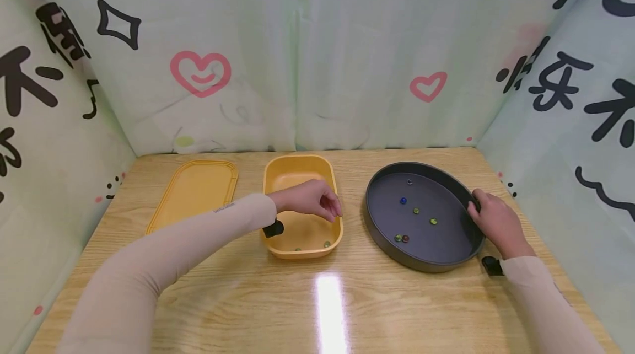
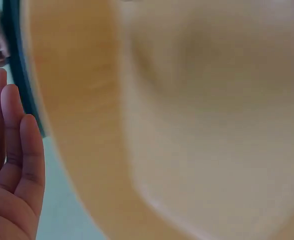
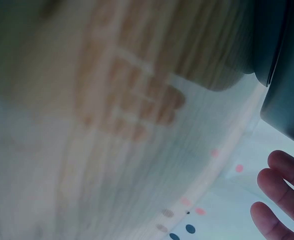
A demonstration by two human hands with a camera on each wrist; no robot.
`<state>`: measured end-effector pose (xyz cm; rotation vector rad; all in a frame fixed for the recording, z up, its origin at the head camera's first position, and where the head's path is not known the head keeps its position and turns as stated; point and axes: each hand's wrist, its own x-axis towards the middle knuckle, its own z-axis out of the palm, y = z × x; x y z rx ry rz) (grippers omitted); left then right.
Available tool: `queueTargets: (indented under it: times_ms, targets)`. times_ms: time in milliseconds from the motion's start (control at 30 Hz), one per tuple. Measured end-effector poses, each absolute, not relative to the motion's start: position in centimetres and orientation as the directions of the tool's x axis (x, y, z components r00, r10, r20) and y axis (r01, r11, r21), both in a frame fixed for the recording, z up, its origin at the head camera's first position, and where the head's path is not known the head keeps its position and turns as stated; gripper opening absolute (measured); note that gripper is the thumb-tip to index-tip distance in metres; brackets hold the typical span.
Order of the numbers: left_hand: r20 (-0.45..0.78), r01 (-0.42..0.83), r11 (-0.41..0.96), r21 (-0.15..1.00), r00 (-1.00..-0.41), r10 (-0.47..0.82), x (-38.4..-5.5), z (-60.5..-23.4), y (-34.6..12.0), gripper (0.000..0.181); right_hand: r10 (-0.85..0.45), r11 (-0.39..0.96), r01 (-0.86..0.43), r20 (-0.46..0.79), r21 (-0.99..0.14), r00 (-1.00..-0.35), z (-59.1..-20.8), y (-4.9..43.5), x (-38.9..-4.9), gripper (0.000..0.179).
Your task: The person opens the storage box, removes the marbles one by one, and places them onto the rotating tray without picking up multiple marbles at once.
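Note:
My left hand (image 1: 311, 199) is over a yellow plastic box (image 1: 300, 255), fingers angled down near its right wall. In the left wrist view its fingers (image 2: 31, 160) are loosely extended, and nothing shows in them. Two small glass marbles lie at the near end of the box, one of them a greenish marble (image 1: 327, 244). My right hand (image 1: 498, 224) grips the right rim of a round dark grey pan (image 1: 426, 194), thumb over the rim. Several marbles are spread over the pan's floor, among them a blue marble (image 1: 403, 200) and a reddish marble (image 1: 405, 239).
A flat yellow lid (image 1: 198, 188) lies on the wooden table (image 1: 238, 299) left of the box, partly behind my left sleeve. Printed curtains (image 1: 347, 67) enclose the table at the back and both sides. A strip of tabletop separates box and pan.

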<state>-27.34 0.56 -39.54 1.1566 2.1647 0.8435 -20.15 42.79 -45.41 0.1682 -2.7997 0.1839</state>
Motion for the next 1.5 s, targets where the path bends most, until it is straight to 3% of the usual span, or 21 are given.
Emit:
queueTargets:
  times_ms: [667,1300,1500]
  targets:
    - [-0.342,0.612,0.481,0.628,-0.338,0.877,-27.4,-43.3,1.2,0.018,-0.083,0.986,-0.124,0.320,-0.113,-0.944,-45.2,42.8,-20.3,0.020]
    - [-0.413,0.645,0.502,0.576,-0.301,0.860,-27.0,-44.9,1.7,0.009,-0.076,0.986,-0.118,0.318,-0.117,-0.945,-45.3,42.6,-20.2,0.020]
    - [-0.434,0.648,0.491,0.582,-0.263,0.862,-27.0,-44.6,1.9,0.007,-0.077,0.986,-0.120,0.318,-0.117,-0.945,-45.3,42.7,-20.2,0.019]
